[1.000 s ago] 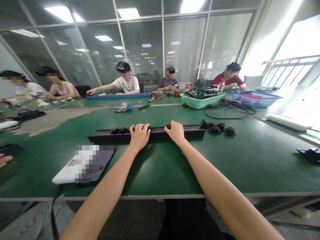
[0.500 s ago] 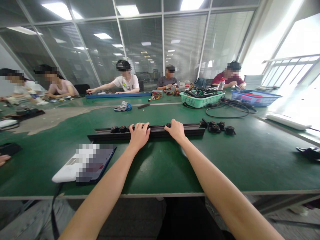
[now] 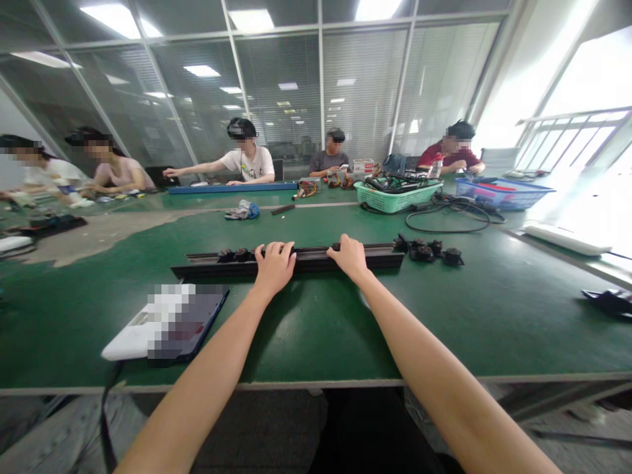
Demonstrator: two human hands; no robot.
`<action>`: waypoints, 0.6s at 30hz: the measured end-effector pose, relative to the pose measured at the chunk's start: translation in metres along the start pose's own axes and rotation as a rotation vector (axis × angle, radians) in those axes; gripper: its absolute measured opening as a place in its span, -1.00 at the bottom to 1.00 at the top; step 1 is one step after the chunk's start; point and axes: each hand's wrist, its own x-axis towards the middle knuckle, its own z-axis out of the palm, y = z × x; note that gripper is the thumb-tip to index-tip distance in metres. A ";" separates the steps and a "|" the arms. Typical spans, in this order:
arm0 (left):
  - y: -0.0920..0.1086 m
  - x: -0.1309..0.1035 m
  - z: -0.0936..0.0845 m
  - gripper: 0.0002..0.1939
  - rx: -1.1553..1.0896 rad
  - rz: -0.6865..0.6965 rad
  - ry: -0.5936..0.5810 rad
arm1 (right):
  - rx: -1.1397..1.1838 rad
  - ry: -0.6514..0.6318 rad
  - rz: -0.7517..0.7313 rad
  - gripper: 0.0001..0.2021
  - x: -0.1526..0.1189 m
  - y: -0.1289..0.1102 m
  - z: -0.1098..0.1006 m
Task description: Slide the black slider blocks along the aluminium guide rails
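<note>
A long black channel rail point(image 3: 222, 271) lies crosswise on the green table before me. My left hand point(image 3: 276, 262) bends its fingers over the rail left of its middle, closed on it; what is under the fingertips is partly hidden. To the left of that hand, small black blocks point(image 3: 241, 255) sit in the channel. My right hand point(image 3: 349, 257) is closed on a small black block point(image 3: 336, 247) at the rail, right of the middle. Several more loose black parts point(image 3: 422, 251) lie by the rail's right end.
A white device and a dark tablet-like slab point(image 3: 212, 316) lie near my left forearm. Farther back stand a green basket point(image 3: 395, 199) of cables and a blue basket point(image 3: 513, 194). A cloth point(image 3: 241, 210) lies beyond the rail. Other people sit along the far side.
My hands and the rail look almost the same as before. Across the table, a person in a white shirt has raised an outstretched hand slightly.
</note>
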 end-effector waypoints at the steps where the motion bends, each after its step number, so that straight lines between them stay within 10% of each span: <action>1: 0.000 0.000 0.000 -0.57 0.001 0.000 -0.001 | -0.003 -0.002 0.000 -0.71 0.000 0.000 0.000; 18: 0.000 0.000 0.000 -0.56 0.012 -0.003 -0.015 | -0.027 -0.037 0.031 -0.67 0.000 -0.002 -0.003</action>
